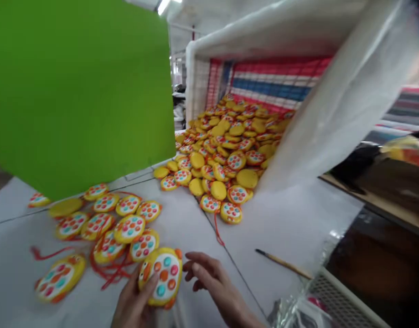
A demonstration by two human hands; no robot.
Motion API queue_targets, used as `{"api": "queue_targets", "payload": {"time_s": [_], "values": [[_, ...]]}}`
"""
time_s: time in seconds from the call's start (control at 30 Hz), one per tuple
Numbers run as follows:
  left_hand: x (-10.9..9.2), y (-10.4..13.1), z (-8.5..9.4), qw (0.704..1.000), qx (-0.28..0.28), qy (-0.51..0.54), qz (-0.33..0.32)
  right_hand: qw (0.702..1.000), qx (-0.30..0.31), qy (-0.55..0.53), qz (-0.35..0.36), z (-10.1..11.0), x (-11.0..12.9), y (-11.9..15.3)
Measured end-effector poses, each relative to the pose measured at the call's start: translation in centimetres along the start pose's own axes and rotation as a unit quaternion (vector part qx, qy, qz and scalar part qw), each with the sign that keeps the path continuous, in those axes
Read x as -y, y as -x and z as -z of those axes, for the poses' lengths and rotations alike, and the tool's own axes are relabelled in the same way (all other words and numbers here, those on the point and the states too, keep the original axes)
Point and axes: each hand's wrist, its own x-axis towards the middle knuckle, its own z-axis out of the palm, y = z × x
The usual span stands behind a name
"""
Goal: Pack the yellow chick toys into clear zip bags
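Note:
A yellow duck-shaped toy [164, 275] with a white face of coloured round buttons is gripped in my left hand [136, 296], thumb across its front. Close to its right side is my right hand [212, 282], fingers apart and a little curled, a small gap from the toy. Several similar toys [130, 228] lie in a loose group on the grey table just beyond, some with red cords [115, 273] tangled among them. One more toy [60, 279] lies apart at the left.
A big pile of the same toys [226, 146] spills from a tipped white-lined mesh container [332, 118]. A green panel [82, 91] stands at the left. On the right lie a thin brush [284, 264], a white plastic basket [346, 296] and clear plastic bags [294, 314].

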Motion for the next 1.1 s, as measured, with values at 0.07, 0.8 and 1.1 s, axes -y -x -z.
{"api": "queue_targets", "payload": {"time_s": [0.07, 0.8, 1.1], "values": [[-0.1, 0.2, 0.0, 0.999, 0.033, 0.013, 0.005, 0.999, 0.031, -0.011, -0.011, -0.8, 0.5, 0.3], [2.1, -0.1, 2.0, 0.998, 0.025, -0.053, -0.016, 0.992, 0.026, -0.106, -0.067, -3.7, -1.8, -1.5], [2.3, 0.8, 3.1, 0.977, 0.04, -0.194, -0.082, 0.995, 0.075, -0.029, -0.057, -3.0, -1.4, -0.7]]}}
